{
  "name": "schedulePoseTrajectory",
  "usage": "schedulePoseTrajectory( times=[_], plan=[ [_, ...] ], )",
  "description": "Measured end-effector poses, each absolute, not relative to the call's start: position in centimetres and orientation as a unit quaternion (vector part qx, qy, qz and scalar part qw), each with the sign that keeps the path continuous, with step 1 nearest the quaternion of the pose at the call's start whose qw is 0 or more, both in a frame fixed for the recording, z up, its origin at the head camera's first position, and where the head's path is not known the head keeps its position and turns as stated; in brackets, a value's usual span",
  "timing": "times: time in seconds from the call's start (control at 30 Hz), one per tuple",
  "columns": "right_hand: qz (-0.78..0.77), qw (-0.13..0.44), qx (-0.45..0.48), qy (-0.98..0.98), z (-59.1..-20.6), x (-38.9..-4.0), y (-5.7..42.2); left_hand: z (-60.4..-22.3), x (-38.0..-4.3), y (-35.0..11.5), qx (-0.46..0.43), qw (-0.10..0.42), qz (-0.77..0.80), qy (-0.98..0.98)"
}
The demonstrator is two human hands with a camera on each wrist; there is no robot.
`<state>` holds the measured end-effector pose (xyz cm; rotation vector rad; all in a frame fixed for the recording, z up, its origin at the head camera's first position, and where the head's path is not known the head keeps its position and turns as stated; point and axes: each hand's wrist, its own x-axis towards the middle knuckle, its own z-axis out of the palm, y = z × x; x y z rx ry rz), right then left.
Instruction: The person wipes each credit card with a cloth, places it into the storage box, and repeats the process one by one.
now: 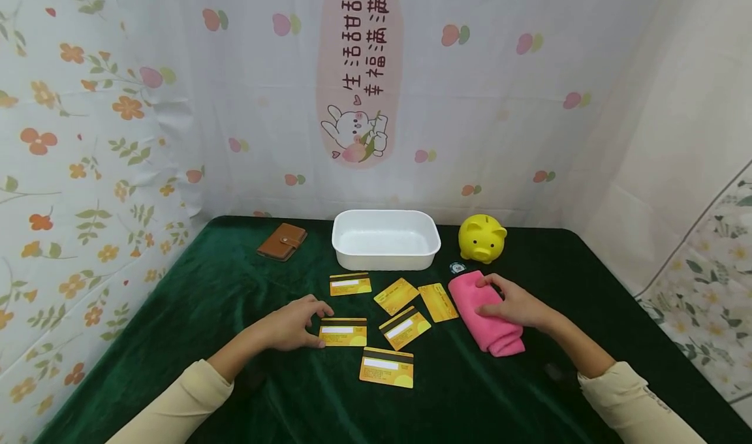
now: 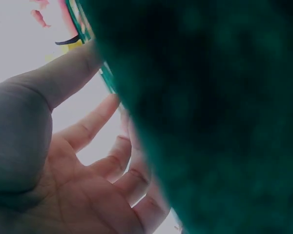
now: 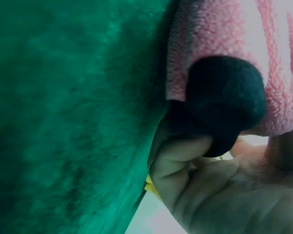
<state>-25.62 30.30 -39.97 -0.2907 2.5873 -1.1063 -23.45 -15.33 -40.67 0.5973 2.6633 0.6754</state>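
Observation:
In the head view my left hand (image 1: 295,324) is at the left edge of a yellow bank card (image 1: 352,332) lying flat, thumb at its lower corner and fingers near its upper one. The left wrist view shows that hand's fingers apart, their tips hidden by dark green cloth. My right hand (image 1: 512,302) grips a folded pink towel (image 1: 478,307), thumb and forefinger spread on it. Against the towel in the right wrist view is a rounded black thing (image 3: 224,92) of unclear kind, beside a curled finger. Several more yellow cards (image 1: 386,367) lie between the hands.
A white rectangular tub (image 1: 386,262) stands at the back. A brown wallet (image 1: 282,242) lies to its left, a yellow piggy bank (image 1: 482,238) stands to its right, and a dark round chip (image 1: 457,268) lies above the towel. Dark green cloth (image 1: 235,287) covers the table.

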Motion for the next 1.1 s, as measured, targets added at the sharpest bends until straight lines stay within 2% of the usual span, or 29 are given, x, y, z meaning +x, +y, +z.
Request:
schedulePoseTrajectory(
  times=[0.27, 0.47, 1.1],
  plan=[
    [-0.384, 0.146, -0.111, 0.905, -39.7, -25.4, 30.2, -40.9, -23.7, -15.0, 0.2, 0.162, 0.217, 0.942],
    [-0.392, 0.13, -0.119, 0.903, -40.0, -25.4, 30.1, -40.7, -23.5, -14.9, 0.194, 0.142, 0.212, 0.947],
    [-0.457, 0.054, -0.108, 0.881, -38.6, -24.0, 28.6, -40.7, -23.1, -15.5, 0.237, 0.122, 0.375, 0.888]
  ],
)
